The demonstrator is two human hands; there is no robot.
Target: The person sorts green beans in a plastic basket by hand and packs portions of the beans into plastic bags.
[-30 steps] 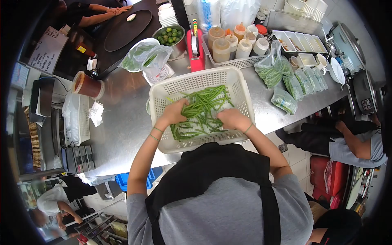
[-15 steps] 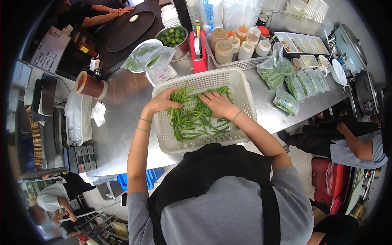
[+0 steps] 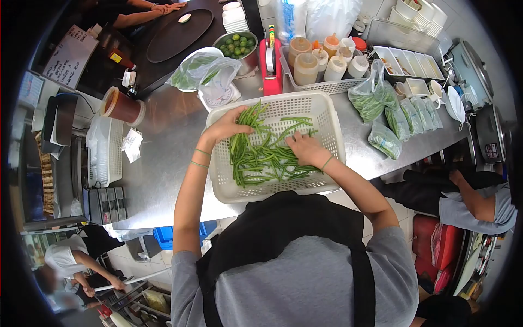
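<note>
A cream perforated plastic basket (image 3: 332, 136) sits on the steel counter with cut green beans (image 3: 261, 158) spread over its floor. My left hand (image 3: 227, 128) is at the basket's upper left, closed round a bunch of beans, with the thumb across them. On the right side of the basket, my right hand (image 3: 308, 151) reaches in with bent fingers closed on some beans; its fingertips are partly hidden among them. A few beans lie apart near the far wall.
Behind the basket stand a red tape dispenser (image 3: 271, 68), a bin of sauce bottles (image 3: 306, 68) and a bowl of green limes (image 3: 237, 46). Bagged green vegetables (image 3: 385, 140) lie to the right. A sauce tub (image 3: 122, 106) stands left. Other people are at both sides.
My right hand has moved right and nearer to me, and its fingers are more bent. My left hand stays round the bunch at left. Beans at the far right are more spread out.
</note>
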